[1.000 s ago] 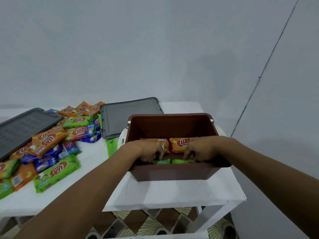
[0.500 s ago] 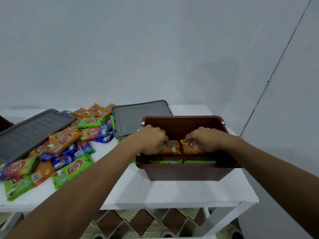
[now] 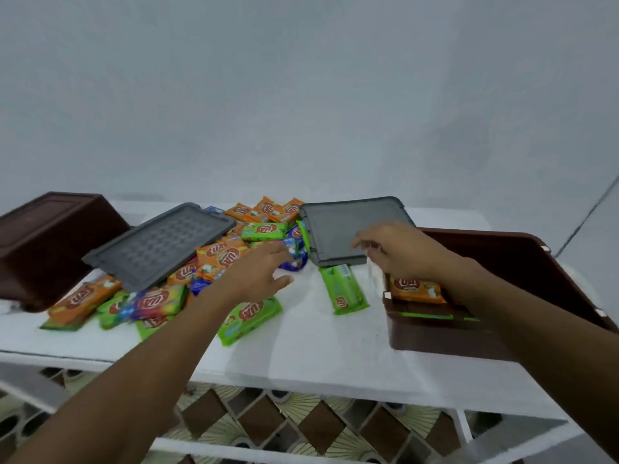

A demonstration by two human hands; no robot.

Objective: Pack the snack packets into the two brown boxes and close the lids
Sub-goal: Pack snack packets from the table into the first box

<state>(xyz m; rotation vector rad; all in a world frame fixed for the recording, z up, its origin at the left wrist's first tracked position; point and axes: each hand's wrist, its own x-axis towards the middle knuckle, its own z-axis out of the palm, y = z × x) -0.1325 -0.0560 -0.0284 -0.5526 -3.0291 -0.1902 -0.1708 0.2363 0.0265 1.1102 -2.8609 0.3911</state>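
Brown boxes [image 3: 522,262], grey lids [image 3: 160,244], orange-green-blue packets [image 3: 221,256], white table [image 3: 318,349].

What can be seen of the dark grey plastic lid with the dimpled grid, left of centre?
The dark grey plastic lid is rectangular with rounded corners, a raised rim and a grid of dimples. It lies tilted on the pile of snack packets, its left corner by the left brown box. Neither the left hand nor the right hand touches it.

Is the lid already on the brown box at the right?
No, the brown box stands open with an orange packet showing inside, and the grey lid lies on the table to its left.
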